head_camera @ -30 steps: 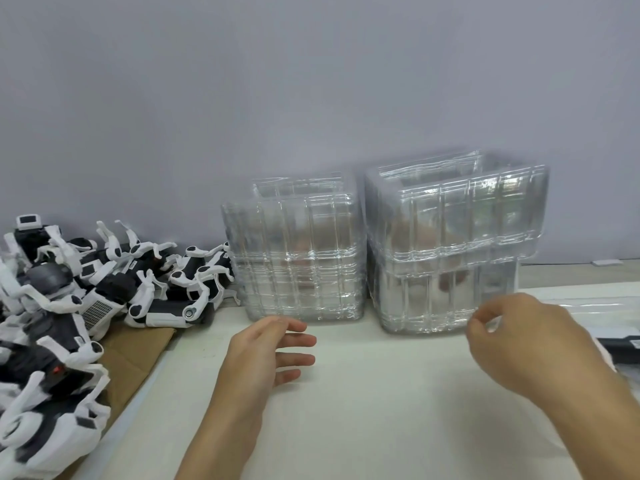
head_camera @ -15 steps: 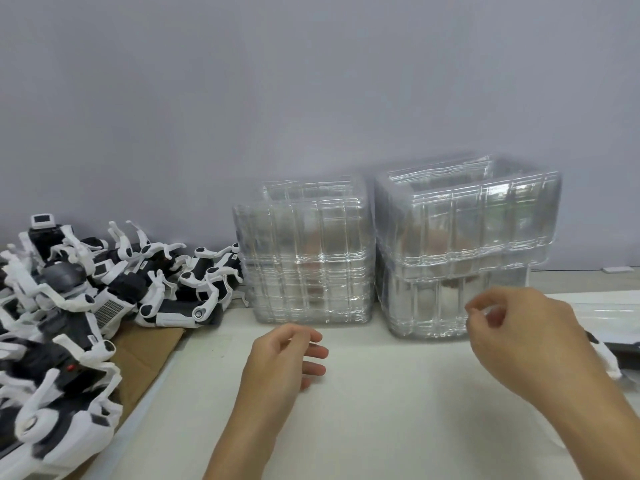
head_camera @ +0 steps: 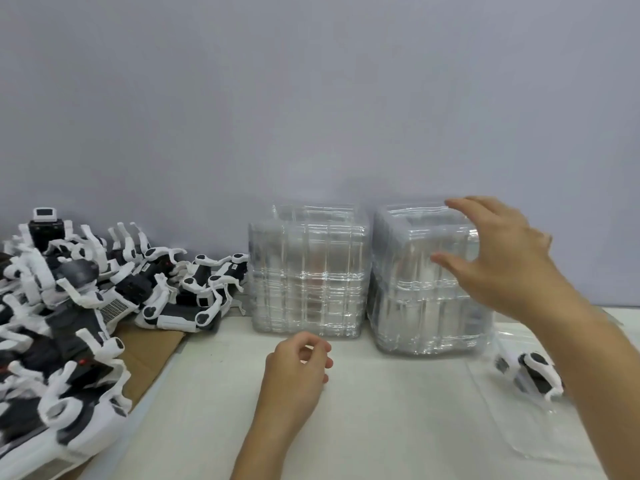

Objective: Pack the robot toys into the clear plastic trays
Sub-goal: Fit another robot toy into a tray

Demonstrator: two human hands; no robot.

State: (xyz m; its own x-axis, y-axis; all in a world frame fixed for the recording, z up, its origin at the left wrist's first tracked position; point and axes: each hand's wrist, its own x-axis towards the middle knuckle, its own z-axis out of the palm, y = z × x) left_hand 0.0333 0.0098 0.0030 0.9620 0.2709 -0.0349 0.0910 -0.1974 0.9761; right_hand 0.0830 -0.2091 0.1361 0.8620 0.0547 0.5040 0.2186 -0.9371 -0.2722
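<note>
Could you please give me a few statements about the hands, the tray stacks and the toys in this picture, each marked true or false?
1. Two stacks of clear ribbed plastic trays stand side by side against the grey wall: the left stack and the right stack. True.
2. The right hand lies flat on the table. False: it is raised, fingers spread, at the top of the right stack.
3. The heap of black and white robot toys lies left of the stacks, partly on brown cardboard. True.
4. The left hand grips a robot toy. False: it holds nothing, its fingers loosely curled above the white table.
5. No toy lies right of the stacks. False: one black and white toy lies there.
</note>
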